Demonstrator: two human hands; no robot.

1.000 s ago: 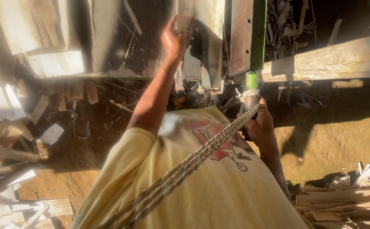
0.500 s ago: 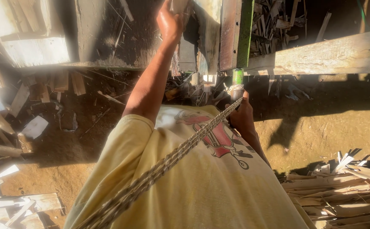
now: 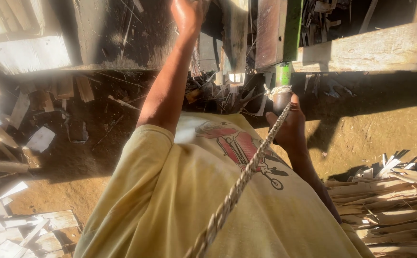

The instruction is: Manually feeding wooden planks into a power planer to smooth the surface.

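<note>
While the left hand (image 3: 188, 14) reaches up to the top edge of the view, we see it closed around the end of a wooden plank (image 3: 235, 33) that hangs upright just beside it. Further right, the right hand (image 3: 290, 126) wraps around a dark handle (image 3: 281, 98) under a green bar (image 3: 283, 74). A braided rope (image 3: 239, 184) is tied at that handle and runs down across our yellow shirt (image 3: 180, 200).

The left hand (image 3: 188, 13) is cut off by the top edge; its grasp is hidden. The rope (image 3: 237, 188) leaves the frame's bottom edge.
</note>
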